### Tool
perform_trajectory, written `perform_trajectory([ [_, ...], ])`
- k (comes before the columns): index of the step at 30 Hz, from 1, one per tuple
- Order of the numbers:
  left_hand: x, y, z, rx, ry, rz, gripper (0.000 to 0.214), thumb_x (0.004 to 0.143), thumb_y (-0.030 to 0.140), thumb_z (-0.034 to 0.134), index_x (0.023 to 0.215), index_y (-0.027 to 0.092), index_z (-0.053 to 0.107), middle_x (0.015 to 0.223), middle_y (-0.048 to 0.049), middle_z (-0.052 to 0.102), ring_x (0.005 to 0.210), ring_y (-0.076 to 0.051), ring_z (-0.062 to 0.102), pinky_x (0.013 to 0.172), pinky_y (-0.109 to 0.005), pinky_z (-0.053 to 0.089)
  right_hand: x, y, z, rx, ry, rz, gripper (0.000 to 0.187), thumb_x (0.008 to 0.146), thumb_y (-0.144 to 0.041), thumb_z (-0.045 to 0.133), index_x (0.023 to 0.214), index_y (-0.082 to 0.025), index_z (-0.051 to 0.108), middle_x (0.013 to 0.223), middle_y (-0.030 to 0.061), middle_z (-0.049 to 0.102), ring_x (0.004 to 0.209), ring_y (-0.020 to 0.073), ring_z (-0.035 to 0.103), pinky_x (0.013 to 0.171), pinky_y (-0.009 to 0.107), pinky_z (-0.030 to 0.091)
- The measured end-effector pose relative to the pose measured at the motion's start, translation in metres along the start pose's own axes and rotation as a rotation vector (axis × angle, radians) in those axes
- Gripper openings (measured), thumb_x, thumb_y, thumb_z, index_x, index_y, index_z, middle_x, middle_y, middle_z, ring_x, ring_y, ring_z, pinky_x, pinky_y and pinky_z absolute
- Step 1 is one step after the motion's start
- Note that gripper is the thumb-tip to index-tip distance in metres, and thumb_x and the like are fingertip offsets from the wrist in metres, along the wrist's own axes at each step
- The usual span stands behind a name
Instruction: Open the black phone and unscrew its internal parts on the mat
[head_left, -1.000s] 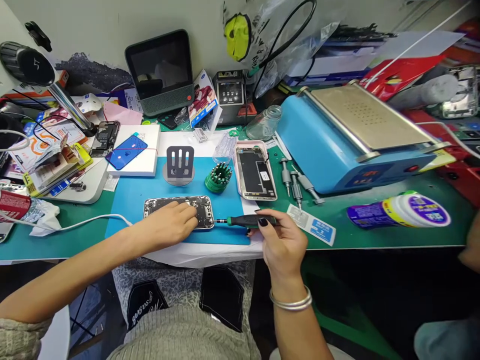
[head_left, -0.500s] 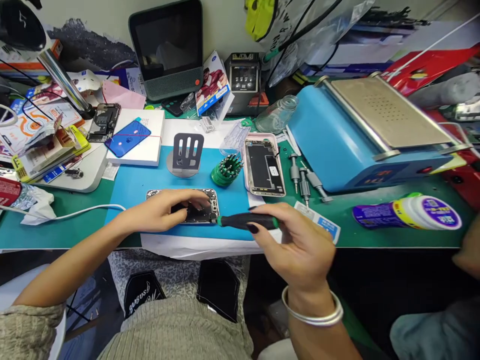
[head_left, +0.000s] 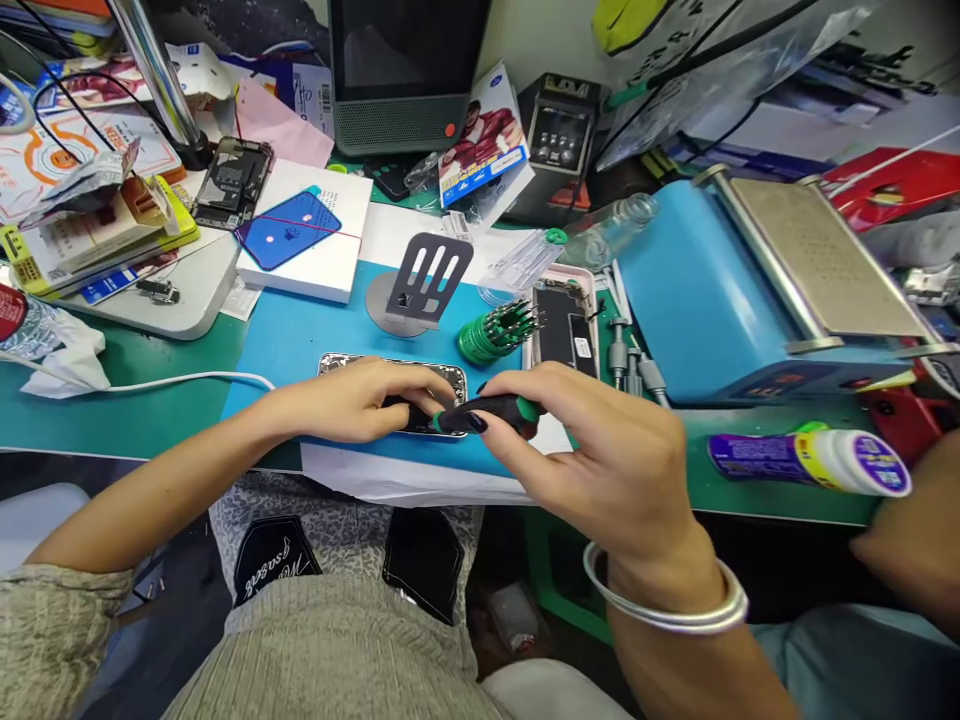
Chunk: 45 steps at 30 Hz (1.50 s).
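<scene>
My right hand (head_left: 600,450) is closed around a screwdriver (head_left: 495,412) with a black and green handle. The handle lies nearly level, its front end pointing left over an opened phone (head_left: 337,362) on the blue mat. My left hand (head_left: 375,398) rests across that phone, thumb and fingers apart, the fingertips close to the screwdriver's front end. The screwdriver's tip is hidden. Much of the phone's inside is covered by my left hand. Just beyond stands a green holder of screwdriver bits (head_left: 491,335), with a grey metal phone stand (head_left: 427,285) to its left.
A phone shell in a pink frame (head_left: 562,320) and several small grey screwdrivers (head_left: 634,365) lie right of the bit holder. A blue heating machine (head_left: 712,300) stands at right, a purple and white bottle (head_left: 810,460) in front. Another person's arm (head_left: 911,540) shows at the right edge.
My right hand has brought the screwdriver left, so its front end now meets my left fingers over the phone. The camera view has shifted and tilted.
</scene>
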<state>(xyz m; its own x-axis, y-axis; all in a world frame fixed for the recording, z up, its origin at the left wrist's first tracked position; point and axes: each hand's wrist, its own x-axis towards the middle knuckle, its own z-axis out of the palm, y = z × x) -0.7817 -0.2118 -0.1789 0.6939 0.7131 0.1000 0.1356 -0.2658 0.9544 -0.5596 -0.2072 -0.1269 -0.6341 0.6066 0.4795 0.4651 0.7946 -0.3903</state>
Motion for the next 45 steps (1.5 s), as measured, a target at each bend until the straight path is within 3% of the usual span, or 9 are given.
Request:
perform_trajectory([
  [13, 0.002, -0.001, -0.002, 0.029, -0.022, 0.083, 0.033, 0.087, 0.006, 0.054, 0.115, 0.017, 0.066, 0.117, -0.0074, 0.070, 0.104, -0.018, 0.066, 0.088, -0.030, 0.051, 0.010, -0.015, -0.001, -0.338, -0.040, -0.208, 0.017, 0.093, -0.030, 0.064, 0.082, -0.018, 0.064, 0.054, -0.0033, 0.055, 0.048, 0.0103, 0.050, 0.046, 0.029, 0.033],
  [16, 0.003, -0.003, -0.001, 0.033, -0.008, 0.100, 0.016, 0.088, 0.012, 0.060, 0.099, 0.015, 0.071, 0.097, -0.0045, 0.073, 0.088, -0.017, 0.066, 0.078, -0.028, 0.051, 0.012, -0.013, -0.008, -0.215, -0.187, -0.209, 0.010, 0.093, -0.024, 0.062, 0.094, -0.016, 0.067, 0.066, -0.0001, 0.060, 0.054, 0.0110, 0.054, 0.049, 0.026, 0.039],
  [20, 0.008, -0.008, 0.009, 0.042, 0.145, 0.084, 0.002, 0.084, 0.016, 0.070, 0.084, 0.015, 0.069, 0.078, 0.0000, 0.068, 0.073, -0.013, 0.062, 0.065, -0.024, 0.046, 0.015, -0.010, -0.018, -0.172, -0.309, -0.159, 0.031, 0.095, -0.035, 0.057, 0.118, -0.015, 0.063, 0.094, 0.0077, 0.069, 0.069, 0.0152, 0.065, 0.053, 0.027, 0.045],
  [24, 0.013, -0.010, 0.016, 0.073, 0.232, 0.091, 0.016, 0.075, 0.018, 0.081, 0.077, 0.014, 0.065, 0.075, 0.0008, 0.065, 0.071, -0.012, 0.060, 0.064, -0.023, 0.043, 0.016, -0.010, -0.020, -0.305, -0.211, -0.176, 0.017, 0.094, -0.032, 0.060, 0.091, -0.015, 0.065, 0.063, -0.0003, 0.062, 0.050, 0.0122, 0.057, 0.045, 0.028, 0.035],
  [27, 0.012, -0.010, 0.014, 0.095, 0.179, 0.119, 0.014, 0.077, 0.014, 0.078, 0.086, 0.015, 0.068, 0.086, -0.0014, 0.069, 0.079, -0.014, 0.063, 0.071, -0.025, 0.046, 0.016, -0.009, -0.023, -0.286, -0.314, -0.234, 0.010, 0.095, -0.022, 0.057, 0.092, -0.019, 0.065, 0.079, 0.0022, 0.067, 0.063, 0.0135, 0.062, 0.049, 0.027, 0.038],
  [31, 0.009, -0.012, 0.014, 0.114, 0.125, 0.132, 0.009, 0.083, 0.010, 0.072, 0.090, 0.015, 0.070, 0.088, -0.0011, 0.073, 0.082, -0.013, 0.067, 0.073, -0.023, 0.048, 0.017, -0.008, -0.028, -0.190, -0.411, -0.252, 0.020, 0.098, -0.026, 0.049, 0.109, -0.021, 0.065, 0.112, 0.0082, 0.067, 0.090, 0.0183, 0.068, 0.063, 0.027, 0.047],
  [34, 0.010, -0.013, 0.015, 0.172, 0.169, 0.105, 0.014, 0.079, 0.018, 0.080, 0.084, 0.014, 0.067, 0.080, -0.0003, 0.070, 0.075, -0.013, 0.065, 0.065, -0.023, 0.045, 0.017, -0.008, -0.027, -0.264, -0.296, -0.191, 0.022, 0.097, -0.035, 0.055, 0.106, -0.017, 0.064, 0.089, 0.0058, 0.070, 0.067, 0.0151, 0.064, 0.052, 0.027, 0.041],
  [37, 0.011, -0.014, 0.012, 0.263, 0.145, 0.105, 0.018, 0.078, 0.021, 0.081, 0.088, 0.015, 0.068, 0.084, -0.0016, 0.069, 0.080, -0.016, 0.064, 0.070, -0.026, 0.045, 0.015, -0.007, -0.025, -0.283, -0.260, -0.203, 0.009, 0.096, -0.024, 0.056, 0.094, -0.019, 0.064, 0.072, -0.0005, 0.067, 0.056, 0.0105, 0.059, 0.047, 0.026, 0.035],
  [45, 0.008, -0.023, 0.009, 0.533, 0.010, 0.116, 0.016, 0.084, 0.004, 0.065, 0.081, 0.018, 0.072, 0.093, -0.0045, 0.066, 0.088, -0.019, 0.060, 0.076, -0.030, 0.043, 0.008, -0.003, -0.032, -0.194, -0.298, -0.197, 0.014, 0.092, -0.015, 0.058, 0.100, -0.019, 0.068, 0.097, 0.0031, 0.070, 0.074, 0.0109, 0.067, 0.058, 0.023, 0.046],
])
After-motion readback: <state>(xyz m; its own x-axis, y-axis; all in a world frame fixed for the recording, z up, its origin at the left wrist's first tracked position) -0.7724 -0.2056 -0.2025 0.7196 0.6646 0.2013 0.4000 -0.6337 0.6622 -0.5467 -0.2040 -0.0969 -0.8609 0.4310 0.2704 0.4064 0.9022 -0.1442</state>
